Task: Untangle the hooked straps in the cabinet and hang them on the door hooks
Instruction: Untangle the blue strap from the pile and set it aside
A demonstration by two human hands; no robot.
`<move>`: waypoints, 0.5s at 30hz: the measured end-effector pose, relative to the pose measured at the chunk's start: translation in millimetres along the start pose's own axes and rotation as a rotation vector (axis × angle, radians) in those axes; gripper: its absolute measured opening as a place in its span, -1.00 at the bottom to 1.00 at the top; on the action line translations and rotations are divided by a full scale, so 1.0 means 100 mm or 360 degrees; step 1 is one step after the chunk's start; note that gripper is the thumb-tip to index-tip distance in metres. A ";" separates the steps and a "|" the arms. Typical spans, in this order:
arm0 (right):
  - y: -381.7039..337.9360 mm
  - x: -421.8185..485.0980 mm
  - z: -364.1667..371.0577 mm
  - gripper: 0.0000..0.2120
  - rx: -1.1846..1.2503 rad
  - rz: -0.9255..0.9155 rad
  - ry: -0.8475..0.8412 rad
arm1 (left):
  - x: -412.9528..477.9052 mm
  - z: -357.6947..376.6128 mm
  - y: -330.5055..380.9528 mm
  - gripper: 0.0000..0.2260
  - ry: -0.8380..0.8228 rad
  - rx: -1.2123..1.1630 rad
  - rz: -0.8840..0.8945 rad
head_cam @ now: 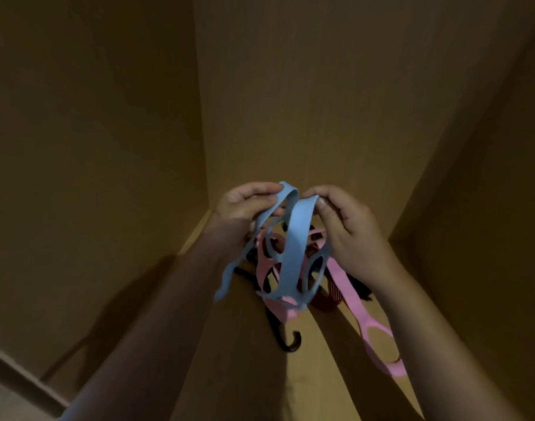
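Both my hands reach into a wooden cabinet. My left hand [245, 205] pinches one end of a blue strap [293, 253] and my right hand [348, 226] pinches another part of it, lifting it above the shelf. The blue strap hangs in loops with oval holes, twisted through itself. Under it lies a pink strap [351, 296] with an oval loop at its near end. A black hook [290, 341] pokes out toward me from the pile, and a red-and-white striped strap [331, 294] lies partly hidden beneath.
The cabinet's left wall [93, 147], back wall [321, 86] and right wall [488, 208] close in around the shelf floor [251, 344]. A pale frame edge [17, 369] runs across the bottom left. No door hooks are in view.
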State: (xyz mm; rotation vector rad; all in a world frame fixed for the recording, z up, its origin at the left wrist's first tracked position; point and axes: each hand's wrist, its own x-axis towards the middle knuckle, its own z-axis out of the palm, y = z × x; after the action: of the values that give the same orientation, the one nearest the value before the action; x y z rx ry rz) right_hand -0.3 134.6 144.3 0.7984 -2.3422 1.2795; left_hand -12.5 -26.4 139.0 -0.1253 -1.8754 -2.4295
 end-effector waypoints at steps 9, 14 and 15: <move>-0.07 0.21 -0.06 -0.78 -0.0001 -0.0124 0.0231 | 0.08 0.30 0.22 -0.86 -0.0288 0.0308 0.0127; 0.00 0.20 -0.08 -0.74 -0.0005 -0.0044 0.0224 | 0.11 0.34 0.10 -0.81 -0.0248 0.0053 -0.0010; 0.01 0.20 -0.09 -0.74 0.0017 -0.0023 0.0225 | 0.12 0.34 0.10 -0.81 -0.0236 -0.0020 -0.0030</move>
State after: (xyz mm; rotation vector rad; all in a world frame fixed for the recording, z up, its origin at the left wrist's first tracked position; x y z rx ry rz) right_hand -16.1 136.7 159.4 0.7027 -2.2165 1.2996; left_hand -22.1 4.3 158.5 -0.2974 -1.9275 -2.5087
